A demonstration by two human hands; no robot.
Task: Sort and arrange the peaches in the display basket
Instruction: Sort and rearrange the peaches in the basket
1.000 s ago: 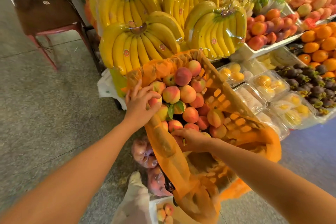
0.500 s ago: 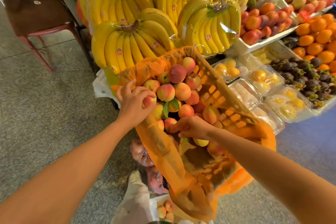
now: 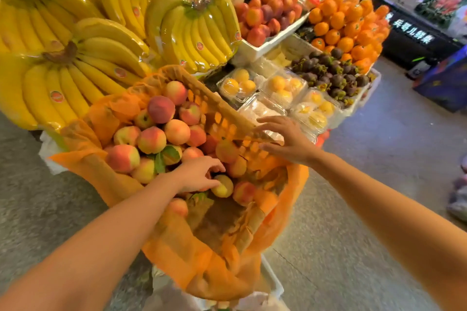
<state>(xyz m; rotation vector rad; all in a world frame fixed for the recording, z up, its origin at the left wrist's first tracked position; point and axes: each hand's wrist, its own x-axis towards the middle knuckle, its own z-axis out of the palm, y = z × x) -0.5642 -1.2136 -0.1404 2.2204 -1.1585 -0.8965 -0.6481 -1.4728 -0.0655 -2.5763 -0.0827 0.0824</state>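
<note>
An orange plastic basket point(image 3: 228, 118) lined with an orange plastic bag point(image 3: 222, 267) tilts toward me, with several pink and yellow peaches point(image 3: 161, 131) piled in its upper half. My left hand point(image 3: 195, 174) lies low in the pile, fingers curled around a yellowish peach point(image 3: 223, 185). My right hand point(image 3: 283, 137) rests with fingers spread on the basket's right rim, holding no fruit. The basket's lower half shows brown paper and crumpled liner.
Bunches of bananas point(image 3: 83, 58) rise behind the basket. To the right lie clear boxes of yellow fruit point(image 3: 285, 88), mangosteens point(image 3: 328, 70), oranges point(image 3: 348, 25) and a white tray of red fruit point(image 3: 267, 15). A white crate edge point(image 3: 273, 280) sits below the basket.
My left hand left the peach at the pile's left edge and moved down to the lower middle. My right hand lifted out of the basket and went to its right rim. The view swung right.
</note>
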